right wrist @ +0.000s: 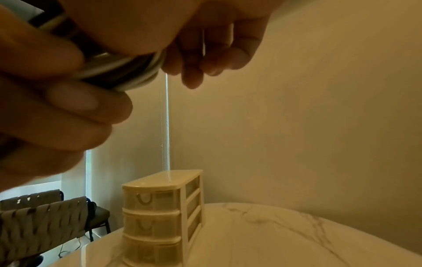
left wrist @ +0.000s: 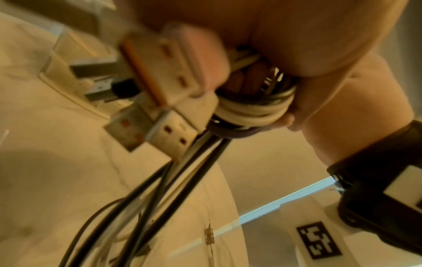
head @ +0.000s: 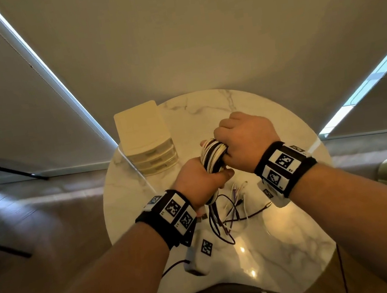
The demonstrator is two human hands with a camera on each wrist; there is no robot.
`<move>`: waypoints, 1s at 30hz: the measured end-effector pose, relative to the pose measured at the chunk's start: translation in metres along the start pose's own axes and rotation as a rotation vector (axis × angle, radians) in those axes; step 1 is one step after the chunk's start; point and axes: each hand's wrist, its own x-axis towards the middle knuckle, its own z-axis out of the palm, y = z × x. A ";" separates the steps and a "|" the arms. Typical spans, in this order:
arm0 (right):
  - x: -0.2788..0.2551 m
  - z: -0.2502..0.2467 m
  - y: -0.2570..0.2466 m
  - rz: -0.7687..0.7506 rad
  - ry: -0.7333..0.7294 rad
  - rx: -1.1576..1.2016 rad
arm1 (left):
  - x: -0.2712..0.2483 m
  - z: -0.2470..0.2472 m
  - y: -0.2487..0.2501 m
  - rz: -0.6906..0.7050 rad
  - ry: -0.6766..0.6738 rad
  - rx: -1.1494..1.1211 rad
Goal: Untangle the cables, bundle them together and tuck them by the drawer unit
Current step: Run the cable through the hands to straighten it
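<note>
Held above the round marble table [head: 290,244], just to the right of the drawer unit [head: 147,140]: a coiled bundle of cables [head: 212,154], white and dark strands looped together. Gripped from below by the left hand [head: 199,183], fingers and thumb curled round the lower part of the coil. Clamped from above by the right hand [head: 246,138], thumb hooked under the loops and fingers wrapped over the top. Both hands closed on the same bundle, touching or nearly touching each other.

Trailing down from the coil toward the near side of the table, away from the drawer unit: loose ends [head: 229,208], dark and pale, crossing one another on the marble, some tipped with small plugs.

Seen close in the left wrist view: USB plugs [left wrist: 160,117] dangling beside the wound loops [left wrist: 255,106], blurred, with dark cords hanging below.

In the right wrist view: the drawer unit [right wrist: 162,216] upright on the table, three translucent drawers stacked, all pushed in, well below the fingers [right wrist: 194,59] and the coil [right wrist: 128,72].

Beyond the drawer unit, off the table: woven-backed chairs [right wrist: 41,220].
</note>
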 end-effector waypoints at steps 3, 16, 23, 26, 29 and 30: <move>0.002 -0.007 -0.005 0.139 -0.144 -0.021 | 0.003 -0.002 0.004 0.009 0.019 0.022; 0.000 -0.015 -0.022 0.166 -0.366 -0.045 | -0.006 0.002 -0.002 -0.057 -0.116 0.039; -0.002 -0.013 -0.025 0.327 -0.474 0.109 | -0.003 0.003 -0.003 -0.016 -0.101 0.130; -0.001 -0.015 -0.026 0.189 -0.474 0.121 | -0.003 0.003 -0.008 -0.038 -0.113 0.075; 0.001 -0.013 -0.021 0.134 -0.451 0.129 | -0.003 0.004 -0.008 -0.049 -0.100 0.036; 0.001 -0.012 -0.019 0.176 -0.439 0.167 | -0.002 0.004 -0.008 -0.043 -0.098 0.037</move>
